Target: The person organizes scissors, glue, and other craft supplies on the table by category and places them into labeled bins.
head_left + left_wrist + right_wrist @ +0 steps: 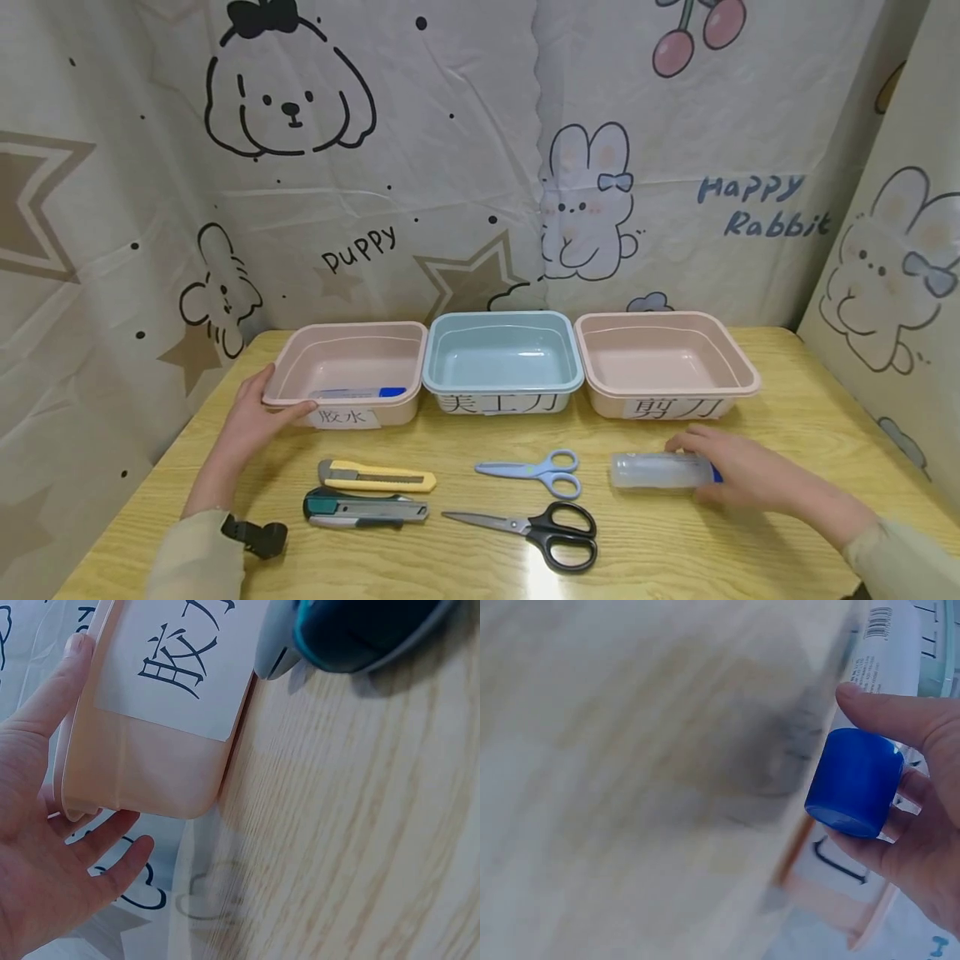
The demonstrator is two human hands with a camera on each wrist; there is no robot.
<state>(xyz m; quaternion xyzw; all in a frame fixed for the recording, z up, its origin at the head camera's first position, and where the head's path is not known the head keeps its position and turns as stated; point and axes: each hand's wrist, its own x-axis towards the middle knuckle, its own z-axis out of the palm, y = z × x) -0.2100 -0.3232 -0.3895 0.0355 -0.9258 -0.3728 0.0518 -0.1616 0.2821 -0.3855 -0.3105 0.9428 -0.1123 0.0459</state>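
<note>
At the left, my left hand (251,417) rests on the corner of a pink bin (397,410), thumb along the front rim and fingers by its side. In the left wrist view the thumb is straight and the other fingers are loosely spread. A glue bottle with a blue cap (392,392) lies inside that bin. At the right, my right hand (738,471) grips another clear glue bottle (652,471) near its blue cap (855,780), thumb on one side and fingers on the other. The bottle lies level; whether it touches the table cannot be told.
A blue bin (502,362) and a second pink bin (667,358), both with paper labels, stand beside the left bin. In front lie a yellow box cutter (375,477), a green-grey box cutter (367,508), blue scissors (532,472) and black-handled scissors (532,529). Printed cloth hangs behind.
</note>
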